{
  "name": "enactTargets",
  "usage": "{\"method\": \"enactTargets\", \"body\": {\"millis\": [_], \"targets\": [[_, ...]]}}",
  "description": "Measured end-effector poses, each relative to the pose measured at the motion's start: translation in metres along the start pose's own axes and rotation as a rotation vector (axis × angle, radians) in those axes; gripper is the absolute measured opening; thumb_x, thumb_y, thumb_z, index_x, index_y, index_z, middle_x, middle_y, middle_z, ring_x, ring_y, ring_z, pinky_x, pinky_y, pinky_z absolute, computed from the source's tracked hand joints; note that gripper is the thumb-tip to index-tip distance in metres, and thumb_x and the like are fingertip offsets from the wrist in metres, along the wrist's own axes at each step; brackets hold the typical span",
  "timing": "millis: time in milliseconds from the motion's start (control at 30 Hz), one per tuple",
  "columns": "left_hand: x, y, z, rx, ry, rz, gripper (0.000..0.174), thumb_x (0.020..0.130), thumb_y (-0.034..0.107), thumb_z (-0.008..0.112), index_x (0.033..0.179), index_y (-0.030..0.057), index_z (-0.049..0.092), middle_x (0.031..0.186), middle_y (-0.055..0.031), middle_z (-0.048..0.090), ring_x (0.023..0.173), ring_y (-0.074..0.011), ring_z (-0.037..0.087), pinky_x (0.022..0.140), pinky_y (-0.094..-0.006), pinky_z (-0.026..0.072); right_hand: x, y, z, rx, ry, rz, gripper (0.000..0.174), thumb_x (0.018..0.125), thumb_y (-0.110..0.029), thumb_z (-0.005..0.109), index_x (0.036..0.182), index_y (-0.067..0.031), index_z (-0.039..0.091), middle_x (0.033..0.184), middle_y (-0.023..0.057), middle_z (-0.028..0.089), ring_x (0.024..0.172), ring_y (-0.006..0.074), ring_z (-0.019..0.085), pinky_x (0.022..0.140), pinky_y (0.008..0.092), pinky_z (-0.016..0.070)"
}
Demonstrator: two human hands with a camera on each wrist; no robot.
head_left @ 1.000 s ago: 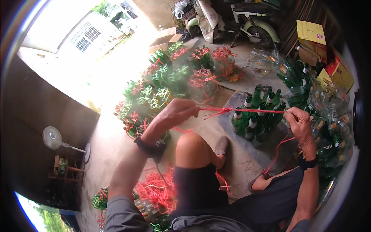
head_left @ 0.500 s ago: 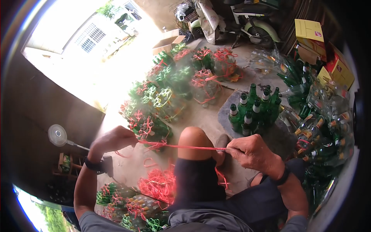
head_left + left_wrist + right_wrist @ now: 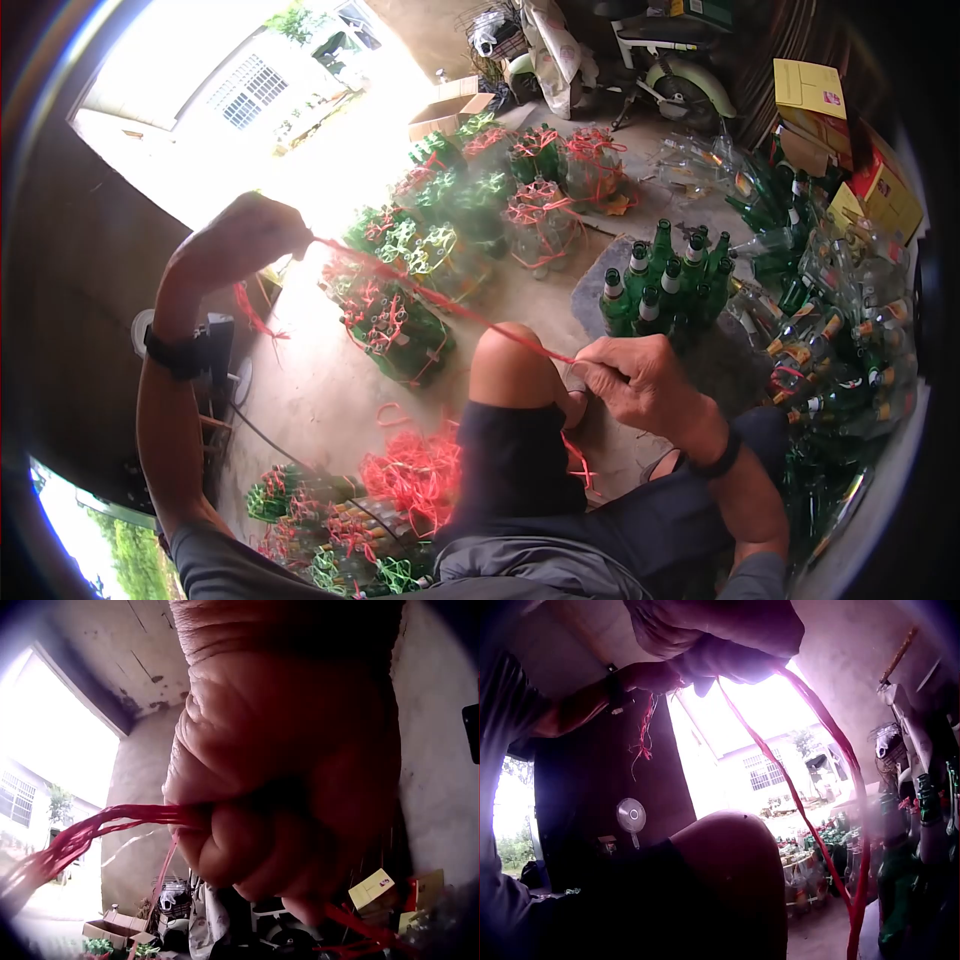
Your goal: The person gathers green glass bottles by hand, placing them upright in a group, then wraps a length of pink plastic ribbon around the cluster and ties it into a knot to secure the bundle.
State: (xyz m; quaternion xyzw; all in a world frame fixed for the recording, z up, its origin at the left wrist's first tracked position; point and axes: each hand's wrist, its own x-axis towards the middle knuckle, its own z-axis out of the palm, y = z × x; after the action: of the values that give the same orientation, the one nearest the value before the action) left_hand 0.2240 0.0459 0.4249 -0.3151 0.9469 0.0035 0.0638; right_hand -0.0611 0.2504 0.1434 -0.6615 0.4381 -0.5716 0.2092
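Observation:
A length of red plastic twine [image 3: 440, 298] runs taut and slanting between the two hands, in front of the person's raised knee [image 3: 512, 370]. My left hand [image 3: 250, 235] grips one end high at the left, with a frayed red tail [image 3: 258, 315] hanging below it. In the left wrist view, its curled fingers [image 3: 247, 844] close round the strands. My right hand [image 3: 645, 390] pinches the other end beside the knee. Two red strands [image 3: 799, 802] hang from it in the right wrist view. Beyond that hand, a cluster of green bottles [image 3: 668, 280] stands upright on a dark mat [image 3: 595, 285].
Bottle bundles tied with twine [image 3: 395, 335] stand left of centre and further back. A heap of loose red twine [image 3: 410, 475] lies near the left thigh. Loose bottles [image 3: 830, 300] are piled along the right wall. A scooter [image 3: 680, 85] and boxes [image 3: 808, 95] stand behind.
Both hands left the space over the green bottles and moved left with the twine. My left hand then rose while the right stayed near the knee, so the twine now slants.

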Motion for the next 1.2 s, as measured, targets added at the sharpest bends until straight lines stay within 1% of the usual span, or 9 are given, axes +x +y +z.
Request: {"method": "enactTargets", "body": {"millis": [100,233,300,567,633,700,833,933,1200], "targets": [[0.044,0.011,-0.001,-0.066,0.066,0.046,0.027,0.093,0.021,0.058,0.075,0.0018,0.067,0.063,0.0006,0.054,0.061,-0.0072,0.047,0.056,-0.0258,0.0387,0.001,0.007,-0.019,-0.056,0.148,0.030,0.007,0.092,-0.006,0.066,0.091,0.0011,0.068,0.073,0.0125,0.066,0.059,0.0207,0.063,0.058,0.0300,0.0486],[0.109,0.013,0.033,-0.144,0.264,0.330,0.029,0.093,0.027,0.062,0.080,0.0022,0.069,0.069,0.0010,0.057,0.066,-0.0066,0.049,0.058,-0.0261,0.0395,-0.003,0.019,-0.064,-0.200,0.358,0.175,0.011,0.095,-0.008,0.064,0.089,0.0006,0.067,0.065,-0.0058,0.047,0.062,0.0026,0.039,0.053,0.0235,0.0322],[0.143,0.023,0.056,-0.313,0.255,0.172,0.031,0.094,0.029,0.061,0.083,0.0018,0.070,0.071,0.0011,0.059,0.067,-0.0061,0.049,0.060,-0.0261,0.0401,-0.005,0.029,-0.094,-0.228,0.455,0.230,0.016,0.096,-0.011,0.064,0.087,0.0011,0.067,0.066,-0.0085,0.046,0.062,0.0023,0.039,0.054,0.0234,0.0312],[0.284,0.054,0.174,-0.382,0.344,0.298,0.030,0.095,0.024,0.061,0.082,-0.0027,0.067,0.063,0.0010,0.054,0.060,-0.0060,0.045,0.054,-0.0294,0.0389,-0.021,0.103,-0.191,-0.459,0.546,0.273,0.023,0.095,-0.019,0.065,0.085,0.0019,0.067,0.068,-0.0066,0.054,0.065,0.0023,0.045,0.058,0.0227,0.0364],[0.305,0.063,0.196,-0.461,0.354,0.280,0.034,0.090,0.029,0.059,0.081,-0.0026,0.066,0.066,-0.0175,0.062,0.060,-0.0248,0.064,0.060,-0.0390,0.0482,-0.022,0.121,-0.204,-0.493,0.542,0.319,0.023,0.094,-0.019,0.065,0.084,0.0020,0.067,0.068,-0.0066,0.054,0.065,0.0027,0.045,0.058,0.0231,0.0366],[0.326,0.071,0.222,-0.439,0.429,0.226,0.028,0.086,0.029,0.059,0.079,0.0039,0.070,0.070,-0.0181,0.064,0.064,-0.0348,0.062,0.063,-0.0428,0.0494,-0.024,0.143,-0.214,-0.521,0.533,0.365,0.023,0.094,-0.019,0.065,0.084,0.0020,0.067,0.068,-0.0066,0.053,0.065,0.0031,0.045,0.059,0.0235,0.0368],[0.354,0.088,0.263,-0.516,0.408,0.180,0.034,0.089,0.029,0.061,0.076,-0.0026,0.061,0.061,-0.0178,0.054,0.056,-0.0255,0.056,0.058,-0.0407,0.0456,-0.031,0.194,-0.224,-0.488,0.538,0.407,0.024,0.092,-0.020,0.067,0.082,0.0020,0.067,0.066,-0.0060,0.053,0.064,0.0040,0.046,0.058,0.0250,0.0379],[0.376,0.096,0.296,-0.569,0.395,0.097,0.030,0.088,0.029,0.060,0.078,0.0015,0.063,0.072,-0.0236,0.058,0.068,-0.0445,0.057,0.064,-0.0470,0.0479,-0.038,0.226,-0.229,-0.498,0.553,0.525,0.023,0.090,-0.019,0.067,0.083,0.0021,0.069,0.063,-0.0054,0.053,0.062,0.0046,0.046,0.056,0.0260,0.0380],[0.434,0.104,0.400,-0.453,0.324,0.022,0.030,0.087,0.033,0.061,0.086,0.0057,0.071,0.079,-0.0215,0.067,0.077,-0.0409,0.066,0.071,-0.0465,0.0518,-0.078,0.289,-0.232,-0.594,0.495,0.736,0.026,0.088,-0.023,0.068,0.077,-0.0002,0.069,0.058,-0.0029,0.052,0.058,0.0064,0.045,0.053,0.0294,0.0383]]}}
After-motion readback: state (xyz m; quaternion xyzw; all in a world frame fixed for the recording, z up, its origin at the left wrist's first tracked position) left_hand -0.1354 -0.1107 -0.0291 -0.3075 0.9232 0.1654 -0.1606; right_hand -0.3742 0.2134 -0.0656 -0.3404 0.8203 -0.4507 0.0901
